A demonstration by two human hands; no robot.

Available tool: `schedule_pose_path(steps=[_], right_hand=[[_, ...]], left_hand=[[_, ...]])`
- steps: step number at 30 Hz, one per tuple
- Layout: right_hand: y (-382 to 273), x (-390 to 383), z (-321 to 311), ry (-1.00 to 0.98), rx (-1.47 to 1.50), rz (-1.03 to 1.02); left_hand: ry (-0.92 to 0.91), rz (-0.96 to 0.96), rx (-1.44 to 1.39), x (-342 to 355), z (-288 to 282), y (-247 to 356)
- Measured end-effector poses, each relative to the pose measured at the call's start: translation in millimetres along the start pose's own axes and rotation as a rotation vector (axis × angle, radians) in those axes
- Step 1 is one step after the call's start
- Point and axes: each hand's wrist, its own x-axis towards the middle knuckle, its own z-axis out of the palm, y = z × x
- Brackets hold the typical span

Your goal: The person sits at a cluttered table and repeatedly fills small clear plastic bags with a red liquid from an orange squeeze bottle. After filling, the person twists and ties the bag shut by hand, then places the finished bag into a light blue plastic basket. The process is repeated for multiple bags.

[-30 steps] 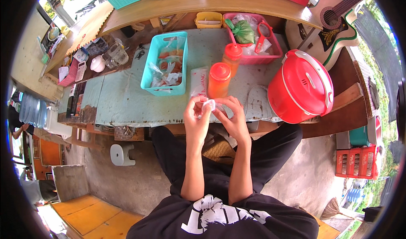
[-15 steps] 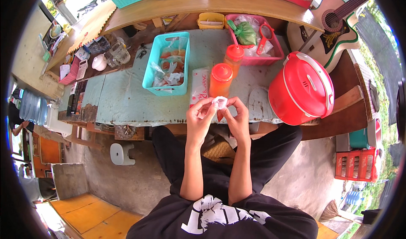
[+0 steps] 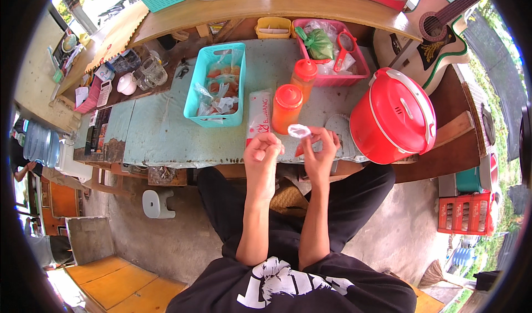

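Note:
Pinched in my right hand (image 3: 320, 160) is a small clear plastic bag (image 3: 299, 131), its round mouth spread and facing up. A bit of red shows beside the fingers, low on the bag. My left hand (image 3: 260, 163) is just to the left, apart from the bag, with its fingers curled in against the thumb. Whatever those fingers may hold is hidden. Beyond the hands stand two orange-red squeeze bottles, a near one (image 3: 287, 111) and a far one (image 3: 303, 79). A white and red packet (image 3: 259, 113) lies left of them.
On the table (image 3: 158, 130), a turquoise basket (image 3: 191, 111) holds tied bags of sauce. A red rice cooker (image 3: 388, 113) sits at right, near a pink basket (image 3: 363, 72) with plastic bags and a red-handled strainer (image 3: 344, 50). A guitar (image 3: 404, 41) leans behind. A grey stool (image 3: 158, 204) stands at left.
My hands have parted: the left has let go of the bag's mouth and curled its fingers. The right has shifted slightly right with the bag, whose mouth is now wider.

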Motion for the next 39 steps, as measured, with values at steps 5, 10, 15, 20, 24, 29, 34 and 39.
schedule_pose_path(steps=[5,10,15,20,24,29,34,39], right_hand=[[-1.3,2.8,-11.1,-0.083,0.06,0.084],[-13.0,0.9,-1.2,-0.135,0.026,-0.014],[-30.5,3.4,-6.5,-0.225,-0.021,-0.074],[-32.3,5.2,-12.7,-0.259,-0.124,-0.169],[-31.8,4.5,-10.2,-0.24,-0.121,-0.171],[-32.7,7.3,-14.3,-0.187,-0.108,-0.14],[-24.4,3.9,-14.4,-0.276,-0.079,-0.1],[-16.8,3.0,-7.2,-0.172,-0.151,-0.165]], left_hand=[[-0.01,0.342,0.617,11.1,-11.4,1.6],[-0.071,0.649,1.038,7.7,3.0,7.0],[0.003,0.706,1.042,11.8,-4.3,-5.5],[0.066,0.696,0.986,14.1,-12.0,-12.3],[0.123,0.594,0.984,13.9,-14.6,-11.3],[-0.047,0.63,0.88,20.2,-25.8,-3.7],[-0.24,0.334,0.491,16.3,-20.4,2.8],[-0.371,0.253,0.586,14.7,-24.4,-7.1]])
